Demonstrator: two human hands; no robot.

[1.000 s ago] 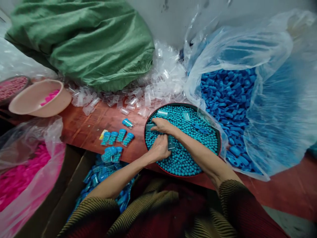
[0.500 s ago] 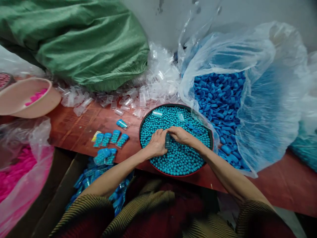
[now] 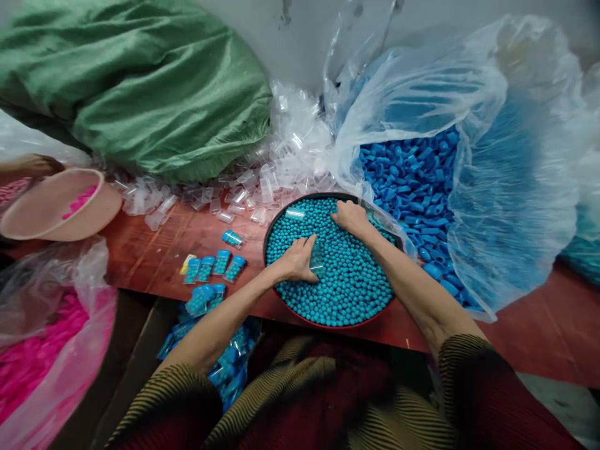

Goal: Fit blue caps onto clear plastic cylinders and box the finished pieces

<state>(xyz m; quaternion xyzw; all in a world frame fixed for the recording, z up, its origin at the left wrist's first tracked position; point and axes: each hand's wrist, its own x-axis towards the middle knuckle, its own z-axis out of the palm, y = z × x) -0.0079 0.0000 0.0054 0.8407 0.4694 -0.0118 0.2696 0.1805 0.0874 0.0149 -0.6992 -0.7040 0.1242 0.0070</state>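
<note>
"Worktop (image 3: 150,253) looks reddish, doesn't it?"

"Yes, with a grey wall (image 3: 300,37) behind, a green cloth bundle (image 3: 154,94) at the left and a plastic bag (image 3: 515,187) of blue pieces at the right."

"Where are the hands?"

"Both at one round tray (image 3: 265,250) of blue beads (image 3: 342,294). The left hand (image 3: 296,259) has its fingers clamped on one clear cup (image 3: 317,259), just over the beads. The right hand (image 3: 351,219) has its fingers bent together at the beads; I cannot tell whether they grip anything."

"Count the rest?"

"One loose cup (image 3: 295,214) in the tray, five separate bead-filled cups (image 3: 222,262) on the worktop, plus an overlapping cluster (image 3: 201,300) I can't count. One pale bowl (image 3: 32,215) holds pink pieces, beside another person's hand (image 3: 40,165)."
</note>
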